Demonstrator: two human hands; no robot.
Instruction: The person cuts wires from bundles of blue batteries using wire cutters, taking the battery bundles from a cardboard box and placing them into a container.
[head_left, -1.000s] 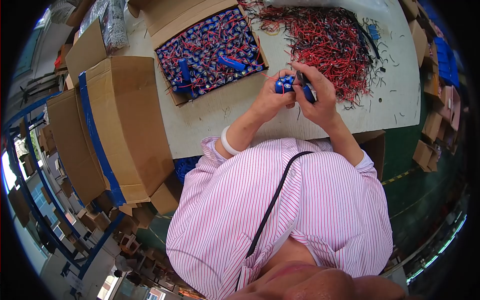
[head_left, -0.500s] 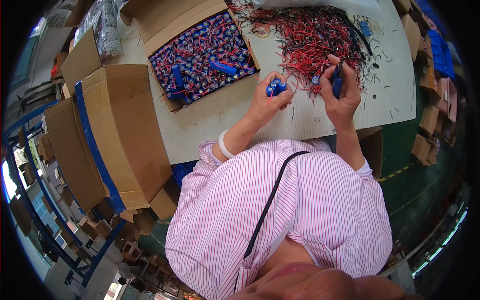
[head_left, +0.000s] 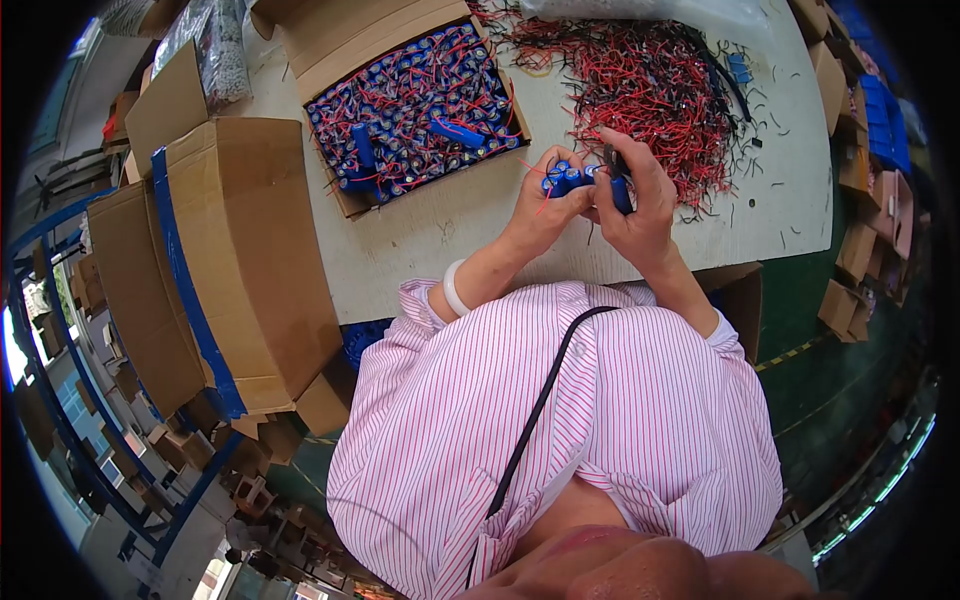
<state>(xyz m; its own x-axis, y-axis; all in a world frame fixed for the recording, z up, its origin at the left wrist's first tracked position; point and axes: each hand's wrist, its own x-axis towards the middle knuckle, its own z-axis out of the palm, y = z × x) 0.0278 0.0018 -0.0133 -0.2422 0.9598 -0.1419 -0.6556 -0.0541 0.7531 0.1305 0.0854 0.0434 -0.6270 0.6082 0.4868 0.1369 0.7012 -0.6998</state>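
Several blue cylindrical battery cells (head_left: 560, 180), with thin red wire at their ends, are gripped in my left hand (head_left: 534, 218). My right hand (head_left: 643, 222) is closed around blue-handled pliers (head_left: 621, 194), whose dark jaws point up and away from me. Its thumb and fingertips meet the cells at their right side, where one pale round cell end (head_left: 590, 172) shows. My fingers partly hide the cells and the pliers, so I cannot tell whether the jaws touch a wire. Behind both hands lies a heap of red and black wires (head_left: 650, 100).
An open carton (head_left: 350, 205) on the table (head_left: 420, 235) holds many blue cells with red wires. Larger cardboard boxes (head_left: 250, 270) stand at the left. A clear plastic bag (head_left: 660, 10) lies at the back, and black wire clippings are scattered at the right.
My right hand has moved left with the pliers, from beside the wire heap to my left hand. The cell end formerly near its thumb now appears beside the left hand's cells.
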